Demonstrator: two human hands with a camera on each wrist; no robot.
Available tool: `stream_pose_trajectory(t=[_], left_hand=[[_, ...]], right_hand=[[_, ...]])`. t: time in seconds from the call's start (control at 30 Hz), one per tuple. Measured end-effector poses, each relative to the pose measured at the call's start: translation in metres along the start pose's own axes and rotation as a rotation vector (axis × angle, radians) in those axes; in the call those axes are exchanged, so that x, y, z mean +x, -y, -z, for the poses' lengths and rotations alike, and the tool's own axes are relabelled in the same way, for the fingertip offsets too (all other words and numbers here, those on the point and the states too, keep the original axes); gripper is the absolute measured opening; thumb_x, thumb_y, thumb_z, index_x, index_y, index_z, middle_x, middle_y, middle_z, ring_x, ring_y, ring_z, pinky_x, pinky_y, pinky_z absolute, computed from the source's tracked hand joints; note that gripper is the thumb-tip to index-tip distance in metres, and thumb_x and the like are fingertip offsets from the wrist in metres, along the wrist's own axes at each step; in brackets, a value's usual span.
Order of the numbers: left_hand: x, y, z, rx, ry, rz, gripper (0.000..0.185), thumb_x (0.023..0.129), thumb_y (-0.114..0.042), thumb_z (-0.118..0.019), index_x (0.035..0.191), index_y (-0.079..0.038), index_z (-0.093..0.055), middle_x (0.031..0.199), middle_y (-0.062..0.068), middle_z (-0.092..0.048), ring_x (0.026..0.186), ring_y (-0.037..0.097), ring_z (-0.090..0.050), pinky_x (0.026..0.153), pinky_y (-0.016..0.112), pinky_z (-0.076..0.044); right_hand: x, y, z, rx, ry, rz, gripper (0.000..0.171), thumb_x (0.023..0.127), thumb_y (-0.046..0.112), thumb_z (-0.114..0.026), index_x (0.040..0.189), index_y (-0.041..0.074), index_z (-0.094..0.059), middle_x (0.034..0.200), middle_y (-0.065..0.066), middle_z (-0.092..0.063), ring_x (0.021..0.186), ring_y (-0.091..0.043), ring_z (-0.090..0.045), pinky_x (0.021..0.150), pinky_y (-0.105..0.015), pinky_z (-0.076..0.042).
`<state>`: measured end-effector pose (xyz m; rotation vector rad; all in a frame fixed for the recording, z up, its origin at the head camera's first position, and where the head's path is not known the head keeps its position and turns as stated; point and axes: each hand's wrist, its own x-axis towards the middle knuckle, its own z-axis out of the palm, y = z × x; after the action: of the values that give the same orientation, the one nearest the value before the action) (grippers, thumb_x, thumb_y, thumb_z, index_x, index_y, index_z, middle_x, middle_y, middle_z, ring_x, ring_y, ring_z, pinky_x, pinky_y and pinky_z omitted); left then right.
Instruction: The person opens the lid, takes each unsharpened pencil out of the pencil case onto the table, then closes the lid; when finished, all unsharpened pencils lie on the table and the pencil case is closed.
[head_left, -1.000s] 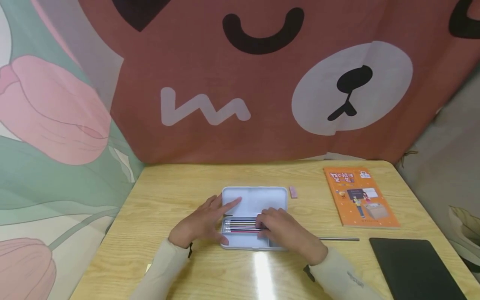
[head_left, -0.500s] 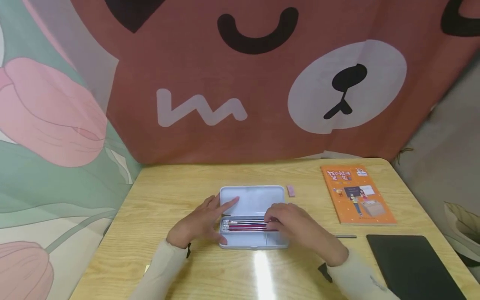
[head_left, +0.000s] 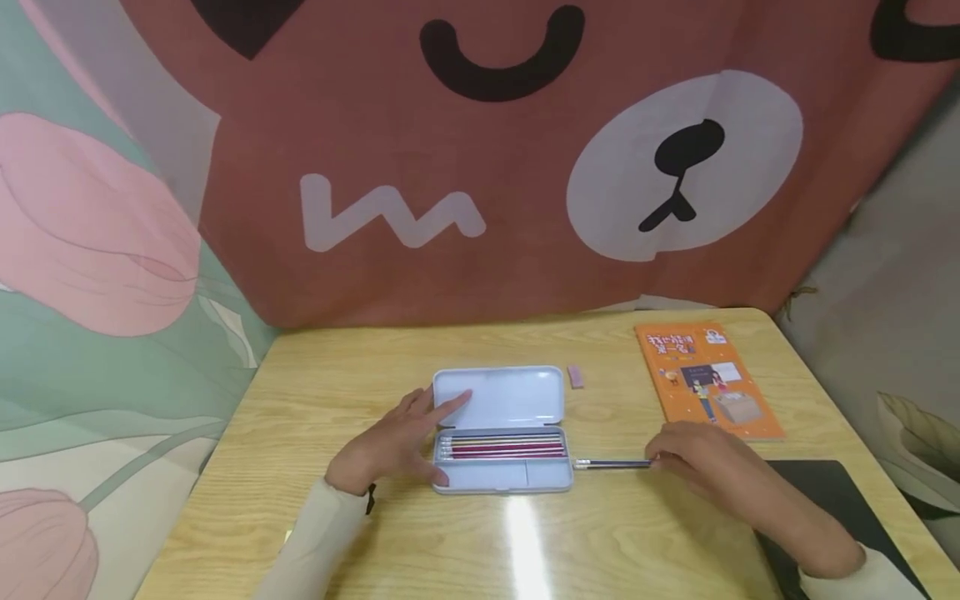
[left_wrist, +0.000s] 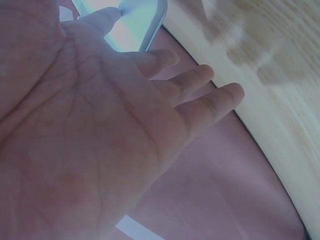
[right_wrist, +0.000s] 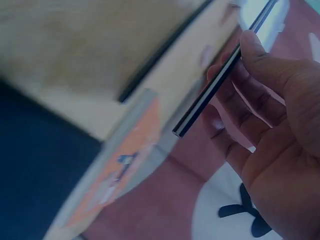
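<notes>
A: What is the right hand point(head_left: 701, 462) doing?

B: It sits right of centre in the lower half of the head view, with its thumb and fingers curled round a dark pencil point(head_left: 611, 464). The wrist view shows the same pinch: the thumb lies over the shaft and the fingers point(right_wrist: 227, 107) sit beneath it.

A: Where does the pencil lie?

B: It lies level, just above the wooden table point(head_left: 337, 533). Its pale end is close beside the right edge of the pencil case point(head_left: 498, 475); I cannot tell whether the two touch.

A: And the case?

B: It is open at the middle of the frame, with its lid laid back toward the top. A row of pencils point(head_left: 502, 447), red and yellow among them, lies in the long upper compartment of the tray.

A: The left hand point(head_left: 393, 442)?

B: Its fingers are straight and spread, and it holds nothing. It rests against the left end of the case, with the forefinger reaching onto the lid. Its wrist view shows a flat, open palm point(left_wrist: 85, 125).

A: What else is on the table?

B: A small pink eraser point(head_left: 575, 376) lies just right of the lid. An orange book point(head_left: 705, 379) lies toward the upper right of the tabletop, and a black pad point(head_left: 832, 508) sits at the lower right, under the right forearm. A bear-face cloth point(head_left: 525, 158) hangs behind.
</notes>
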<state>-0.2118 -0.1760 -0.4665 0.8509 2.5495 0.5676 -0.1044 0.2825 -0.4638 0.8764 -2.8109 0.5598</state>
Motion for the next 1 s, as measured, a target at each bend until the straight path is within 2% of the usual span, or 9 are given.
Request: stream_pose_trajectory(t=[0.1, 0.3, 0.4, 0.6, 0.8, 1.0], left_hand=[[0.000, 0.000, 0.000, -0.007, -0.006, -0.002, 0.121, 0.081, -0.035, -0.100, 0.177, -0.031, -0.028, 0.181, 0.028, -0.014, 0.166, 0.054, -0.017, 0.125, 0.075, -0.031], [-0.002, 0.001, 0.001, -0.017, -0.001, 0.019, 0.121, 0.081, -0.035, -0.100, 0.177, -0.034, -0.026, 0.182, 0.028, -0.013, 0.167, 0.053, -0.014, 0.125, 0.076, -0.030], [-0.001, 0.000, 0.000, -0.015, 0.002, 0.021, 0.120, 0.083, -0.036, -0.099, 0.177, -0.035, -0.025, 0.182, 0.027, -0.013, 0.167, 0.053, -0.014, 0.125, 0.076, -0.030], [0.002, 0.000, 0.001, 0.002, -0.001, 0.006, 0.119, 0.083, -0.037, -0.099, 0.177, -0.035, -0.025, 0.181, 0.025, -0.017, 0.166, 0.051, -0.018, 0.125, 0.073, -0.034], [0.002, 0.000, 0.000, 0.010, -0.007, 0.005, 0.120, 0.083, -0.037, -0.099, 0.177, -0.035, -0.025, 0.180, 0.025, -0.020, 0.166, 0.051, -0.020, 0.125, 0.072, -0.035], [0.002, 0.000, -0.002, -0.011, -0.004, 0.029, 0.120, 0.083, -0.035, -0.099, 0.177, -0.037, -0.025, 0.183, 0.023, -0.016, 0.167, 0.051, -0.017, 0.125, 0.073, -0.034]], right_hand=[[-0.010, -0.007, -0.005, 0.005, 0.037, -0.017, 0.027, 0.088, 0.006, -0.090, 0.099, 0.029, -0.081, 0.094, 0.022, -0.071, 0.084, 0.008, -0.057, 0.068, -0.025, -0.055], [-0.010, -0.014, -0.020, -0.014, -0.022, 0.076, 0.026, 0.081, 0.007, -0.094, 0.093, 0.028, -0.083, 0.087, 0.021, -0.071, 0.080, 0.007, -0.060, 0.065, -0.025, -0.054], [-0.009, -0.014, -0.024, 0.000, -0.006, 0.078, 0.025, 0.081, 0.008, -0.095, 0.092, 0.027, -0.083, 0.085, 0.021, -0.070, 0.078, 0.008, -0.059, 0.064, -0.024, -0.052], [-0.009, -0.013, -0.026, -0.012, 0.058, 0.018, 0.023, 0.084, 0.009, -0.093, 0.092, 0.028, -0.082, 0.084, 0.023, -0.066, 0.077, 0.009, -0.055, 0.064, -0.025, -0.050], [-0.010, -0.010, -0.025, -0.013, 0.102, -0.050, 0.020, 0.088, 0.015, -0.092, 0.095, 0.030, -0.081, 0.090, 0.023, -0.070, 0.081, 0.008, -0.058, 0.068, -0.028, -0.053], [0.010, 0.004, -0.023, 0.003, 0.115, -0.151, 0.009, 0.094, 0.028, -0.088, 0.102, 0.028, -0.084, 0.092, 0.023, -0.073, 0.081, 0.007, -0.061, 0.068, -0.026, -0.055]])
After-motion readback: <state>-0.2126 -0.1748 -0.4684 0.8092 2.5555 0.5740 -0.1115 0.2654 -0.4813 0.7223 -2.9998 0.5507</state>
